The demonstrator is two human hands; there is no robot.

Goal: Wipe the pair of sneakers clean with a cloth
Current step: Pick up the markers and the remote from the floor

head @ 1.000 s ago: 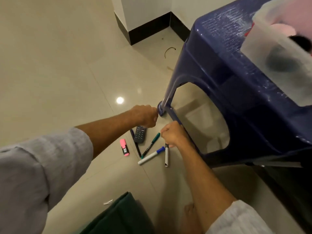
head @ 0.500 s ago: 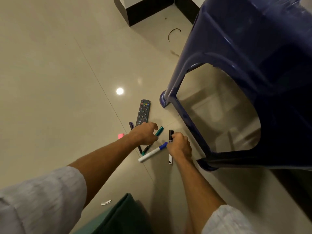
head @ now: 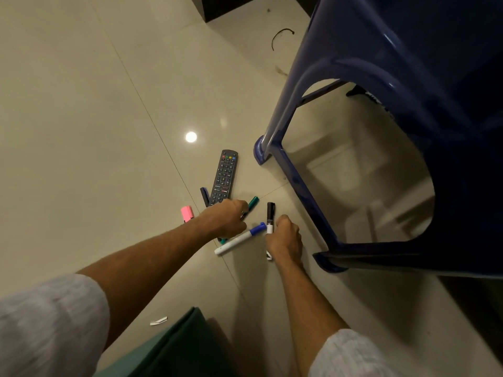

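Head view: left hand (head: 227, 217) curled over a green marker (head: 253, 202) on the floor (head: 81, 131), right hand (head: 285, 238) curled around a black marker (head: 270, 213); grip firmness cannot be told. A remote (head: 225, 176) lies beyond; blue stool (head: 381, 77) right. Sneakers, cloth unseen
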